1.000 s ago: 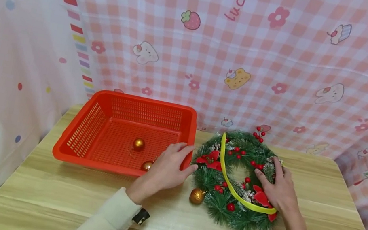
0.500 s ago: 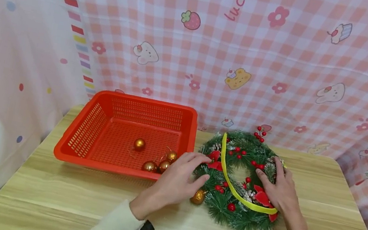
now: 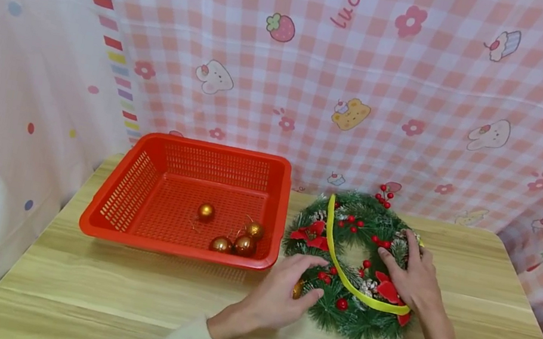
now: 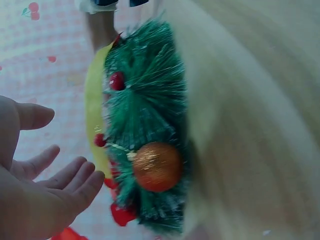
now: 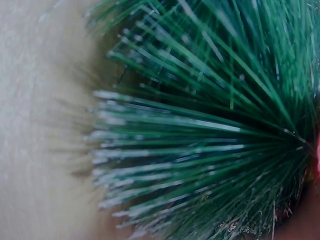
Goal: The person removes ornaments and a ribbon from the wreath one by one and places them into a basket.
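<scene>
A green Christmas wreath (image 3: 332,319) with red berries, red flowers, pinecones and a yellow ribbon (image 3: 336,260) lies on the table. My right hand (image 3: 414,278) grips the ring at its right side, thumb toward the centre hole; some fingers are hidden. My left hand (image 3: 276,295) hovers at the wreath's lower left, fingers apart and nothing held. Beside its fingers, a glittery gold bauble (image 4: 157,166) hangs by a cord against the needles in the left wrist view. The right wrist view shows mostly blurred needles (image 5: 200,140).
Left of the wreath stands a red plastic basket (image 3: 93,223) with several gold baubles inside, among them a shiny bauble (image 3: 244,245). Both stand on a wooden table (image 3: 117,300). A pink checked curtain (image 3: 311,67) hangs behind the table.
My left hand has moved from the basket's right edge, rightward and toward me, to the wreath's lower left. Baubles it covered in the basket now show. My right hand stays on the wreath.
</scene>
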Motion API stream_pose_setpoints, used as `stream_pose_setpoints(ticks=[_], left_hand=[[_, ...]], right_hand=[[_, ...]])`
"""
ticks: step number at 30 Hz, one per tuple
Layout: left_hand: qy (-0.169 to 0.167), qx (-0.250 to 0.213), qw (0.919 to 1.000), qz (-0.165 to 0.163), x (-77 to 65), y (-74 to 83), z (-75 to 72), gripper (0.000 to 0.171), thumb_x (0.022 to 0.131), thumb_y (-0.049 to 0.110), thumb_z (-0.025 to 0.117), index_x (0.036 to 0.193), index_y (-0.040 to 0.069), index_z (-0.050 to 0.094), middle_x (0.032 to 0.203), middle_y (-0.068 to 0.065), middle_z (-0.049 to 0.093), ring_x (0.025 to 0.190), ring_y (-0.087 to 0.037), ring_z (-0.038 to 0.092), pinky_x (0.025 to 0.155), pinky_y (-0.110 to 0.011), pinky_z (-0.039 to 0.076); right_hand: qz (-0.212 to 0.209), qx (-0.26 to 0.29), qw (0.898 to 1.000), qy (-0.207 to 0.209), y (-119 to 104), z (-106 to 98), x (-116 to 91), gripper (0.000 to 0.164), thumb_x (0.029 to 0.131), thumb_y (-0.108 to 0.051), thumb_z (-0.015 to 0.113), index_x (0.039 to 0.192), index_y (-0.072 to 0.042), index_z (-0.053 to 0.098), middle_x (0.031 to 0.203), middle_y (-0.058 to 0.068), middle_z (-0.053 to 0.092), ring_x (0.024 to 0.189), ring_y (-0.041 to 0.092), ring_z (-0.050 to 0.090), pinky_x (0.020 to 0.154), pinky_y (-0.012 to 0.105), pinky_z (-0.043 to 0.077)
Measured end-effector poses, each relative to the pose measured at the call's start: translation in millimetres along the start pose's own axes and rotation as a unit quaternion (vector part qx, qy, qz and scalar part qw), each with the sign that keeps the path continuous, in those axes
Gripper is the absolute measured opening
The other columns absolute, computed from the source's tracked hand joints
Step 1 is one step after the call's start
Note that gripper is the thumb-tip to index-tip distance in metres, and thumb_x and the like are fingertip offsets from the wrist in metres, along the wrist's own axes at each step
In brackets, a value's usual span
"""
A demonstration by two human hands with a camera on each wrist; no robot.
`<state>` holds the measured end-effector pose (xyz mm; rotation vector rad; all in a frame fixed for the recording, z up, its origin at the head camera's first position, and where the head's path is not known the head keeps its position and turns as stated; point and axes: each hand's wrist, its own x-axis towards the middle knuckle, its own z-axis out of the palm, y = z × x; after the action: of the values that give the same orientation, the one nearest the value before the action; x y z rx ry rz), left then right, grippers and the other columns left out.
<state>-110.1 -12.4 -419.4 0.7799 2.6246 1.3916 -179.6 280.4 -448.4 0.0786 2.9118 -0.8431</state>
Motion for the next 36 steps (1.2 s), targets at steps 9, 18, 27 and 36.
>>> stream_pose_setpoints(ticks=[9,18,27,36], left_hand=[[0.016,-0.015,0.9980,-0.059,-1.2,-14.4,12.0,0.051,0.095,0.021,0.064,0.142,0.016,0.047,0.135,-0.008,0.053,0.127,-0.026,0.050,0.106,-0.049,0.042],[0.039,-0.042,0.9925,-0.107,-0.6,-23.7,19.1,0.043,0.093,0.016,0.065,0.132,0.016,0.046,0.127,-0.012,0.052,0.118,-0.029,0.053,0.098,-0.049,0.046],[0.025,-0.041,0.9849,-0.167,-2.2,-27.6,21.5,0.056,0.092,0.013,0.065,0.139,0.016,0.034,0.127,-0.019,0.057,0.118,-0.035,0.056,0.095,-0.054,0.047],[0.027,-0.017,0.9863,-0.162,-2.3,-31.0,22.3,0.063,0.092,0.010,0.066,0.144,0.016,0.032,0.120,-0.014,0.061,0.110,-0.030,0.060,0.093,-0.050,0.048]], right_hand=[[0.002,0.001,1.000,0.000,0,1,0,0.091,0.098,-0.067,0.037,0.160,-0.014,-0.003,0.150,0.045,0.010,0.128,0.065,0.025,0.094,0.076,0.033],[0.007,0.000,1.000,-0.004,0,0,0,0.091,0.097,-0.067,0.036,0.160,-0.015,-0.004,0.150,0.045,0.009,0.127,0.065,0.025,0.092,0.076,0.034],[0.004,-0.001,1.000,0.002,0,0,0,0.091,0.097,-0.067,0.037,0.160,-0.014,-0.003,0.147,0.046,0.012,0.124,0.065,0.029,0.089,0.074,0.037],[0.002,-0.002,1.000,0.002,0,1,0,0.091,0.098,-0.066,0.037,0.160,-0.014,-0.003,0.147,0.046,0.013,0.124,0.064,0.029,0.088,0.074,0.037]])
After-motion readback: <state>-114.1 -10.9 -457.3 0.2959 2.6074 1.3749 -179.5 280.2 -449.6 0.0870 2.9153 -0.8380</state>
